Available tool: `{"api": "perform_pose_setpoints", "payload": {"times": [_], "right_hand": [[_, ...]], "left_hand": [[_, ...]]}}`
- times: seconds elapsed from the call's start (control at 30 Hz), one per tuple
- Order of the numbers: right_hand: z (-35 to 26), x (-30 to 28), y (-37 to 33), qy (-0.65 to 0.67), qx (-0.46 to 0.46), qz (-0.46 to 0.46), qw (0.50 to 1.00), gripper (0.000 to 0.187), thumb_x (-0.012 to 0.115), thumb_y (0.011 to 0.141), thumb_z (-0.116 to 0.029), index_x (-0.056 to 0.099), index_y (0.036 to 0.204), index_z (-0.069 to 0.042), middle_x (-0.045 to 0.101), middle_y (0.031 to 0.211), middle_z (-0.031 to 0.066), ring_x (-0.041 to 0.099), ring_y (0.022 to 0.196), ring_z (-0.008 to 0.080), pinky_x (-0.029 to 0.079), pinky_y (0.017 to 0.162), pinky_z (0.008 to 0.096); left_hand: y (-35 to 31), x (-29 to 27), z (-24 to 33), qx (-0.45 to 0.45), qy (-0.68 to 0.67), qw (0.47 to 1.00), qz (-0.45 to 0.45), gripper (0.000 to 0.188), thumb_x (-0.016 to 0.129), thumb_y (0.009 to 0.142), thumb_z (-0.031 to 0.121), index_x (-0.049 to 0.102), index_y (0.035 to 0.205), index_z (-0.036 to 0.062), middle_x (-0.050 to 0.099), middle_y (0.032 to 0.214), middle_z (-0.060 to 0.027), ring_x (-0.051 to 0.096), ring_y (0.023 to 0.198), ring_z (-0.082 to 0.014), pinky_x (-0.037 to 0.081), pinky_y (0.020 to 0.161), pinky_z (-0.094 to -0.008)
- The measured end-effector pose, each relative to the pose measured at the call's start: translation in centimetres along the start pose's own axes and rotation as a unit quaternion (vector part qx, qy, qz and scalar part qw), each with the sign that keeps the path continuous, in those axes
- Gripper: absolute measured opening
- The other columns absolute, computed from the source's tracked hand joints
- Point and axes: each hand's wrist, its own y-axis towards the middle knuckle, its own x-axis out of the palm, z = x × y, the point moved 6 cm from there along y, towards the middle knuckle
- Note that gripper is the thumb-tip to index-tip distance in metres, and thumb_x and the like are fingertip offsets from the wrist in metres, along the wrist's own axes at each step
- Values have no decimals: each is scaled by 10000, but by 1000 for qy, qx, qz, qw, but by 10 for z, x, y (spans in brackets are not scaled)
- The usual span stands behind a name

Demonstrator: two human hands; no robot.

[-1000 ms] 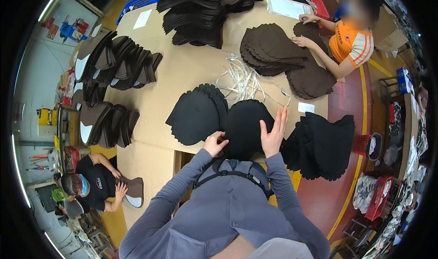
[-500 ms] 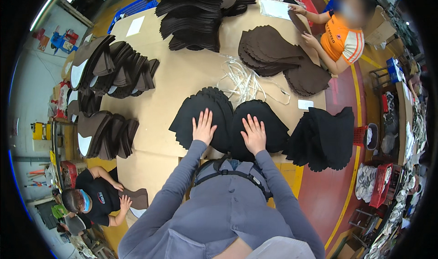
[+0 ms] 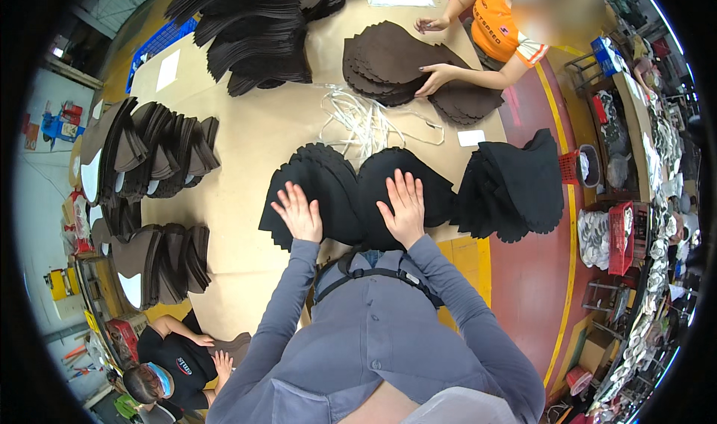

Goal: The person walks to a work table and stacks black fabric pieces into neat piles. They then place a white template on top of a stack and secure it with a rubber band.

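Note:
Two overlapping stacks of flat black pieces with scalloped edges, the left stack (image 3: 328, 177) and the middle stack (image 3: 385, 171), lie at the near edge of the table. My left hand (image 3: 300, 213) rests flat on the lower part of the left stack, fingers spread. On the middle stack lies my right hand (image 3: 405, 209), palm down with its fingers stretched out. A third black stack (image 3: 515, 185) sits just to the right and droops over the table's edge. Behind my hands is a tangle of white straps (image 3: 362, 121).
Opposite, a co-worker in orange (image 3: 494, 28) reaches over scalloped brown pieces (image 3: 396, 54). Tall dark brown stacks (image 3: 254, 35) stand at the back, with more brown stacks (image 3: 160, 151) along the left. Another co-worker (image 3: 175, 364) handles a brown piece at lower left.
My head view has shifted. My left hand has slid left and lower on its stack; my right hand stays flat. The co-worker opposite has put down the brown piece they were holding.

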Motion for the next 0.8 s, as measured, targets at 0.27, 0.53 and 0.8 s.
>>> {"api": "perform_pose_setpoints", "payload": {"times": [0.27, 0.53, 0.8], "right_hand": [[33, 64, -10, -46, 4, -125, 991, 540, 575, 891, -295, 461, 1384, -107, 392, 1477, 51, 356, 1360, 244, 235, 1120, 457], [30, 57, -10, -44, 18, -21, 999, 633, 560, 913, -328, 338, 1450, -77, 264, 1532, 134, 197, 1427, 301, 103, 1147, 494], [31, 62, 10, -57, -24, -33, 998, 576, 506, 935, -321, 353, 1444, -98, 286, 1526, 92, 200, 1430, 264, 91, 1157, 475]], "left_hand": [[-16, 42, -19, -9, 111, 982, -150, 589, 459, 930, 320, 325, 1467, 120, 260, 1548, -28, 245, 1421, -224, 152, 1147, -507], [-18, 44, -26, -55, 68, 991, -106, 612, 392, 971, 358, 242, 1478, 50, 167, 1561, -130, 124, 1447, -289, 33, 1144, -546], [10, 36, -20, -53, 54, 996, -51, 639, 374, 974, 365, 183, 1493, 46, 107, 1575, -123, 40, 1461, -272, 15, 1145, -539]]}}
